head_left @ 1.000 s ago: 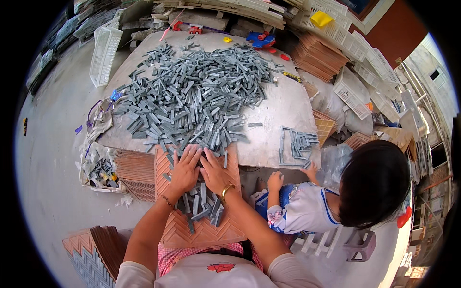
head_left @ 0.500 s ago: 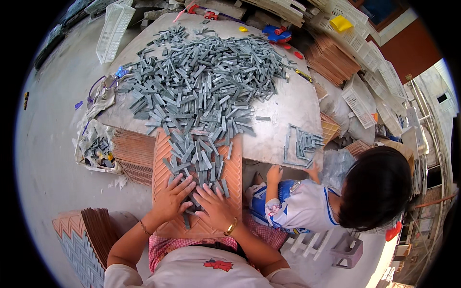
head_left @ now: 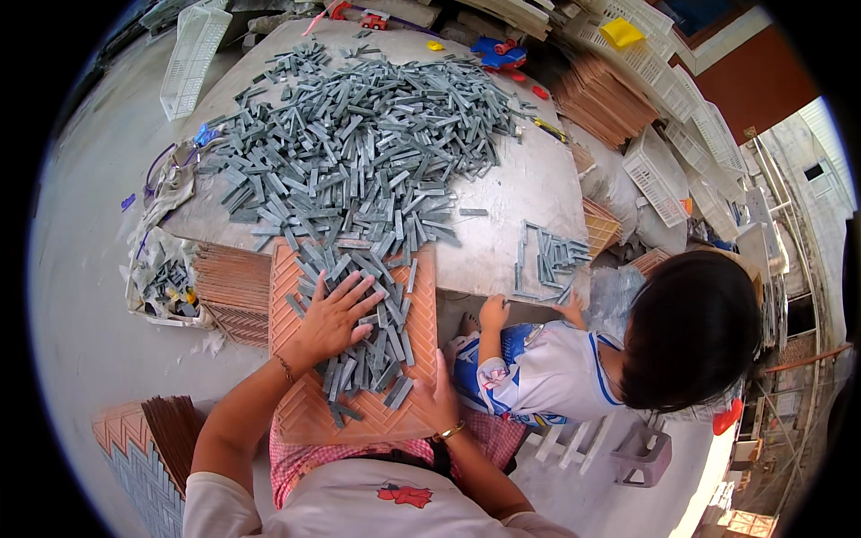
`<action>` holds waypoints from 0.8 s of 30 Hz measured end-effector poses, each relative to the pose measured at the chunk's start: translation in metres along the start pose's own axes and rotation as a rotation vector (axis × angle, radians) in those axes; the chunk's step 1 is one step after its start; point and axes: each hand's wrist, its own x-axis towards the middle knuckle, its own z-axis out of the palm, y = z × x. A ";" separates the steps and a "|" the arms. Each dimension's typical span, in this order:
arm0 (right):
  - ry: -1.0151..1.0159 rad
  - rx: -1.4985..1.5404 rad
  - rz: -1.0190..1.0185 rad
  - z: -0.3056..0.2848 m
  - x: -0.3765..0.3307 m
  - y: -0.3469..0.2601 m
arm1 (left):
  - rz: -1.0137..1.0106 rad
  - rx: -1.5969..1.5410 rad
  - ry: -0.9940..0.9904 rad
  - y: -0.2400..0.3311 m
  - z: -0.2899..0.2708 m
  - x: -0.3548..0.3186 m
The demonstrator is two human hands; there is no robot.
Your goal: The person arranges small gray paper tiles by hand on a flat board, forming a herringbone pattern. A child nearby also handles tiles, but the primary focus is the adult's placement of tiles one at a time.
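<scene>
An orange herringbone mould tray [head_left: 309, 417] lies on my lap, its far end against the table. Several grey tile strips [head_left: 368, 354] are scattered over it. My left hand [head_left: 332, 318] rests flat on these strips with fingers spread. My right hand [head_left: 437, 394] grips the tray's right edge near its lower corner. A large heap of grey strips [head_left: 359, 143] covers the table [head_left: 529, 188] beyond the tray.
A second person in a white and blue shirt [head_left: 556, 377] sits at my right, hands by a small group of strips [head_left: 547, 260]. Stacks of orange trays [head_left: 229, 291] stand at left and far right, white baskets [head_left: 659, 170] at right, finished mosaic sheets [head_left: 139, 457] at lower left.
The strips were dragged from the heap down onto the tray. My right hand has left the strips and taken the tray's right edge; my left hand stays spread on them.
</scene>
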 end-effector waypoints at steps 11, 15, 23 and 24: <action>0.155 -0.278 -0.333 -0.009 0.011 -0.015 | -0.221 0.040 0.104 -0.011 0.009 0.051; 0.026 -0.172 -0.526 -0.003 0.010 -0.040 | -0.095 -0.008 -0.080 0.016 0.000 -0.012; -0.074 -0.038 -0.488 -0.003 0.025 -0.037 | -0.324 -0.269 0.119 0.053 -0.017 -0.112; -0.050 -0.050 -0.482 -0.008 0.028 -0.040 | -0.324 -0.266 0.250 0.060 -0.018 -0.119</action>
